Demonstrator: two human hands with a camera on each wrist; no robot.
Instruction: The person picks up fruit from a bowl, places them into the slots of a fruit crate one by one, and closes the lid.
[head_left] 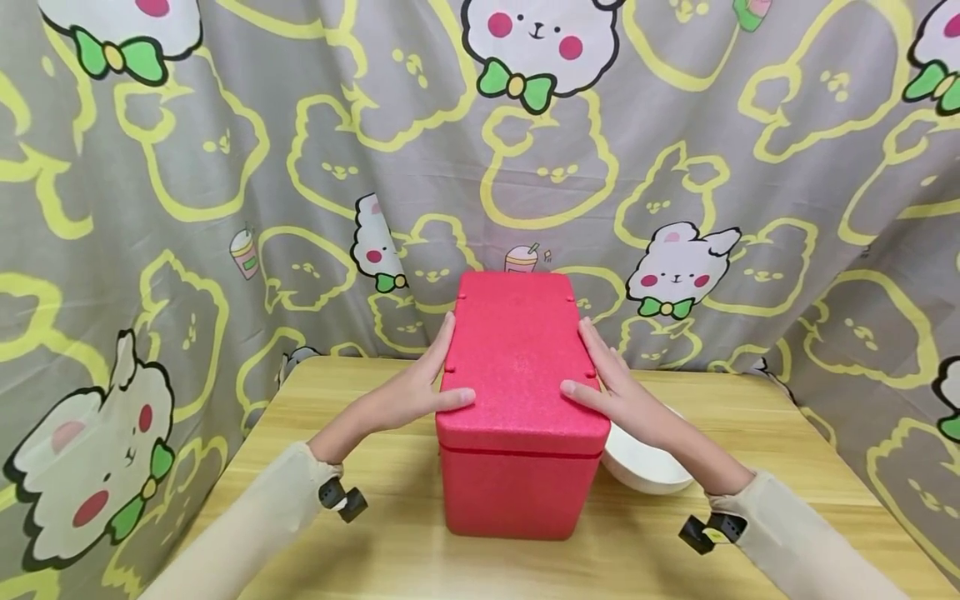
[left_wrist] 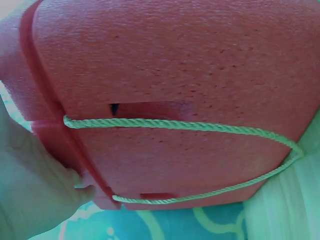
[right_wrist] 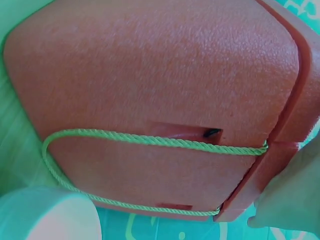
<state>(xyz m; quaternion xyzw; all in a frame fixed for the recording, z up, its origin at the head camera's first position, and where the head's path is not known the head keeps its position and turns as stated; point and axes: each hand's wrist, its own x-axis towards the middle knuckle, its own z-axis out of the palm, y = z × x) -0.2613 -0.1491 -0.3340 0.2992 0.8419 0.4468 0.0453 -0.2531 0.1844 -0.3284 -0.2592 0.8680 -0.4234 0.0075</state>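
Observation:
A red foam box [head_left: 517, 496] stands on the table with its red lid [head_left: 519, 358] on top, a thin seam between them. My left hand [head_left: 405, 393] grips the lid's left edge, thumb on top and fingers along the side. The right hand [head_left: 617, 392] holds the opposite edge in the same way. A twisted rope [left_wrist: 175, 124] loops down the box's left side, its ends at the seam, beside recessed slots. Another rope [right_wrist: 170, 141] hangs on the right side.
A white bowl [head_left: 647, 462] sits on the wooden table [head_left: 375, 508], close to the box's right side and partly under my right forearm. A patterned grey curtain [head_left: 420, 167] surrounds the table at the back and sides.

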